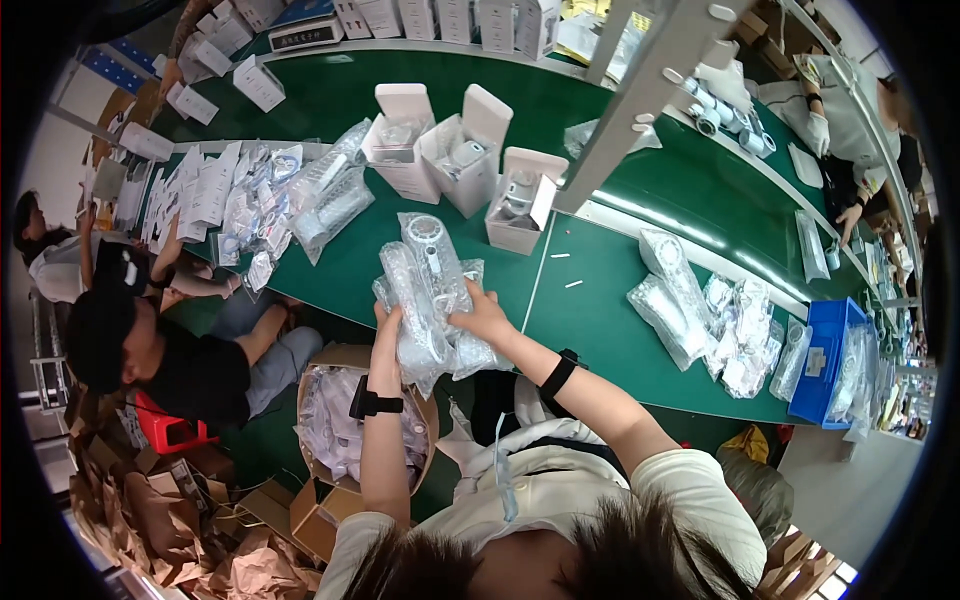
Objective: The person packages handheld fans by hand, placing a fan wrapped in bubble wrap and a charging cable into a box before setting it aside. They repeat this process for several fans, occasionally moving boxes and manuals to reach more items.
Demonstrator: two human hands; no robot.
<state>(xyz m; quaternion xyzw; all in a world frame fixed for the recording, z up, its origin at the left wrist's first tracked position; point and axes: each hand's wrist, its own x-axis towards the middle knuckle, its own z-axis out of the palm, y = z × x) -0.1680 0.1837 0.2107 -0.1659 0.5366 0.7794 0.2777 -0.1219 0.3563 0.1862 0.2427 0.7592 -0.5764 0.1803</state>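
At left of the frame, bagged accessories [265, 205] are heaped on the green worktop [575, 340]. At centre, over its near edge, bubble-wrapped packages [425, 300] are held between the left hand [387, 335] and right hand [484, 318], fingers closed on opposite sides, probably so the slippery bundle is kept together. Beyond, white boxes [450, 182] are stood open, seemingly for easy access; forward reach is partly obstructed by them. At right, wrapped bundles [672, 305] are laid near a blue bin [826, 335].
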